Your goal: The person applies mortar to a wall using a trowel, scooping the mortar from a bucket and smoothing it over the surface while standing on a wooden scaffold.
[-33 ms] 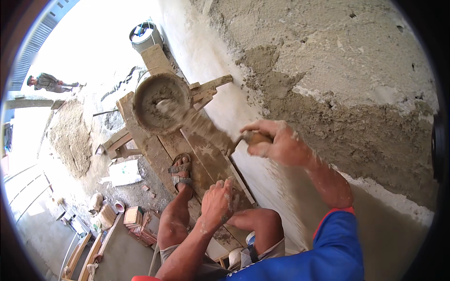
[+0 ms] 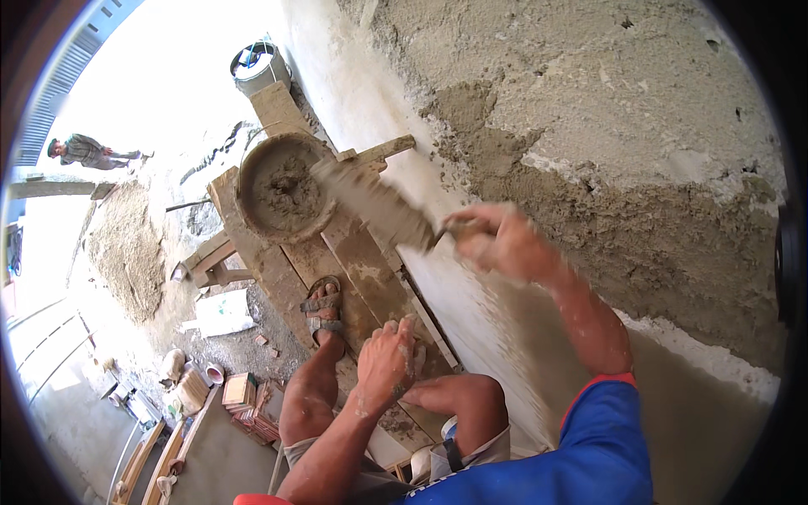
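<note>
My right hand (image 2: 505,244), blurred by motion, grips the handle of a trowel (image 2: 379,206). The trowel's long blade carries wet grey mortar, and its tip is beside the right rim of a round bucket (image 2: 246,198). Inside the bucket is more mortar (image 2: 289,183), with a hollow in its middle. My left hand (image 2: 387,362) is closed above the planks near my knee; what it holds, if anything, is hidden. To the right rises a wall (image 2: 623,93) with rough plaster and a darker, wet-looking mortar patch (image 2: 463,118).
Wooden planks (image 2: 362,252) bear the bucket and my sandalled foot (image 2: 324,307). Behind them stands another bucket (image 2: 261,67). A sand heap (image 2: 126,252), a white sack (image 2: 223,313) and stacked tiles (image 2: 244,400) lie lower left. Another person (image 2: 88,151) stands far left.
The trowel has moved up and to the right, away from the middle of the bucket, and its blade now clears the mortar. My left hand stays nearly in place.
</note>
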`<state>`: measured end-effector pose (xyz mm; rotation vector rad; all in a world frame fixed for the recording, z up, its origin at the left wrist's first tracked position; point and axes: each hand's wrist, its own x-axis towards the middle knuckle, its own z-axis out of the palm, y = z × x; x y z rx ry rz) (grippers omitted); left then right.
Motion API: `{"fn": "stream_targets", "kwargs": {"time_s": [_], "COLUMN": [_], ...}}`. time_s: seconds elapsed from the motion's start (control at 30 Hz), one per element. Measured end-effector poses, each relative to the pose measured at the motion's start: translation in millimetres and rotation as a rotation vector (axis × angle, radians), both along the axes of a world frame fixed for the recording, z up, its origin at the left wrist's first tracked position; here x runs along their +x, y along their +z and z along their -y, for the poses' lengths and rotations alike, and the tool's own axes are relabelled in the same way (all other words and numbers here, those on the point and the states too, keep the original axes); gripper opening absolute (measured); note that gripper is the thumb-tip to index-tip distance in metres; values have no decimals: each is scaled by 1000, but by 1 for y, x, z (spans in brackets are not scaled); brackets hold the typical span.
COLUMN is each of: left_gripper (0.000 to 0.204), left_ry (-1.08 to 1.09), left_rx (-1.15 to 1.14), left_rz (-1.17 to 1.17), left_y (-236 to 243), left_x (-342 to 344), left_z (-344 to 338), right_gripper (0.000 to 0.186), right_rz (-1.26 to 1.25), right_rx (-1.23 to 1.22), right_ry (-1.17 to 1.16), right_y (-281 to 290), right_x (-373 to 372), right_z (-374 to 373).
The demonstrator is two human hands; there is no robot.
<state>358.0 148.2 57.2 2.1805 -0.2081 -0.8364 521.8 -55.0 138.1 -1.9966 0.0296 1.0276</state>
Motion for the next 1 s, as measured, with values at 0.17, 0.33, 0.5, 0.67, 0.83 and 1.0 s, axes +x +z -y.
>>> {"fn": "stream_targets", "kwargs": {"time_s": [0.17,0.33,0.5,0.67,0.83,1.0], "left_gripper": [53,45,44,47,47,50], "left_ry": [12,108,164,208,265,308], "left_rx": [-8,-51,-95,-130,-145,-127], "left_rz": [66,12,-113,-192,-230,-230], "left_y": [-9,-13,-4,-6,-11,-9], "left_x": [6,-4,-7,-16,-23,-13], "left_z": [-1,-2,-3,-13,-14,-15], "right_gripper": [38,44,35,17,17,25], "right_rz": [883,653,724,822,694,386], "right_rx": [-777,-514,-522,-883,-650,-513], "right_ry": [-440,-231,515,807,784,504], "right_y": [61,69,-59,-174,-261,-293], "right_x": [38,27,29,91,59,54], "right_z": [94,41,-71,-172,-186,-223]}}
